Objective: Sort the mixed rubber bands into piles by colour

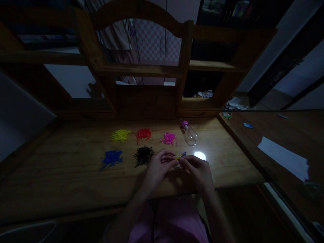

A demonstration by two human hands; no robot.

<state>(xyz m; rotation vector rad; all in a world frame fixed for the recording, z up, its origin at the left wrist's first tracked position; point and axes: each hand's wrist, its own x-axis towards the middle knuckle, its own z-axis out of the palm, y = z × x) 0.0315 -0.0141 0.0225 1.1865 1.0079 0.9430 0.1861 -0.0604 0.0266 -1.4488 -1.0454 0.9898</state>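
Note:
My left hand (159,163) and my right hand (198,168) meet above the front part of the wooden desk, thumbs and fingertips pinched together. Between them shows a small yellow paper clip (178,157), its left end in my left fingertips and its right end at my right ones. A blue paper clip (184,154) sticks up by my right fingertips; how it joins the yellow one is too small to tell. Just left of my left hand lies a pile of black paper clips (143,155). Beyond my hands are pink paper clips (168,138), one lying apart.
Yellow paper clips (120,135), red paper clips (143,134) and blue paper clips (112,158) lie in separate piles on the desk (76,172). A clear bottle (190,135) with a pink cap lies at the back right. Wooden shelving (141,70) rises behind; papers (285,157) lie at right.

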